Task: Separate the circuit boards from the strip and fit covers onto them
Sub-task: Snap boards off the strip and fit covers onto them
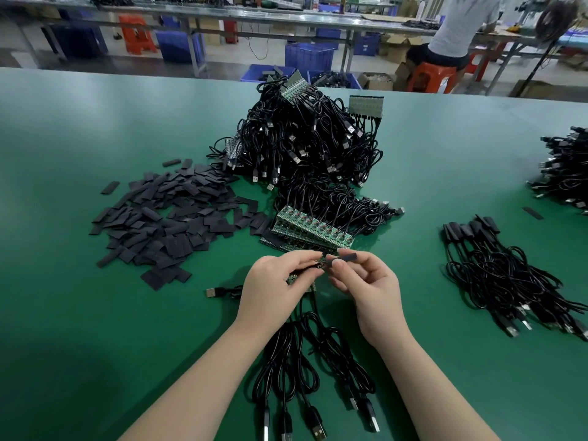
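Note:
My left hand (276,286) grips a short strip of green circuit boards (294,278), mostly hidden under the fingers, and its thumb and forefinger pinch one board at the top. Black USB cables (299,361) hang from that strip toward me. My right hand (366,288) pinches a flat black cover (345,258) and holds its open end against the board's tip. Just beyond my hands lie stacked strips of circuit boards (310,232) with cables attached. A heap of loose black covers (165,218) spreads on the left.
A tall pile of cabled strips (305,144) stands in the middle of the green table (79,128). A bundle of covered cables (509,272) lies at the right, another pile (566,170) at the far right edge. A person (458,30) sits at a bench behind.

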